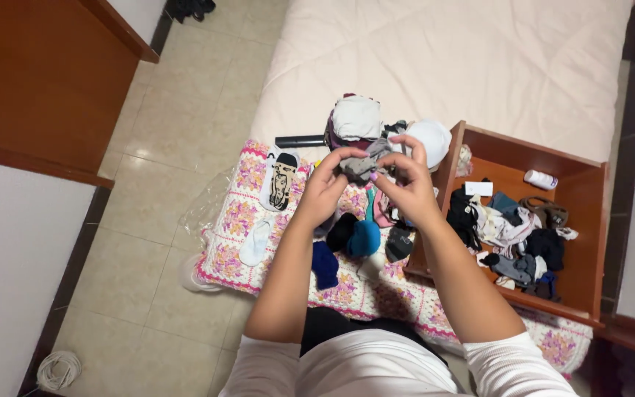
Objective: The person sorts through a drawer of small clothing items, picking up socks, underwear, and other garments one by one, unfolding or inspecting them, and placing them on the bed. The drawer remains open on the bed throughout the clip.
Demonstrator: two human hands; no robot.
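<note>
Above the crocheted blanket [237, 220] on the bed [479, 66], left hand [325, 187] and right hand [406, 184] pinch a half-rolled grey sock [358, 167], bundled socks [358, 239] lying below, more clothes waiting in the wooden drawer [589, 220].

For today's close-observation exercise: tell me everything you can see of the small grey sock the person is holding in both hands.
The grey sock is a small, soft knitted piece, mid-grey, bunched into a crumpled wad so its full shape is hidden. It is held up above the crocheted blanket, touching nothing beneath. The left hand grips its left side and the right hand its right, fingers curled over the top. Whether it is one sock or a pair cannot be told.
</note>
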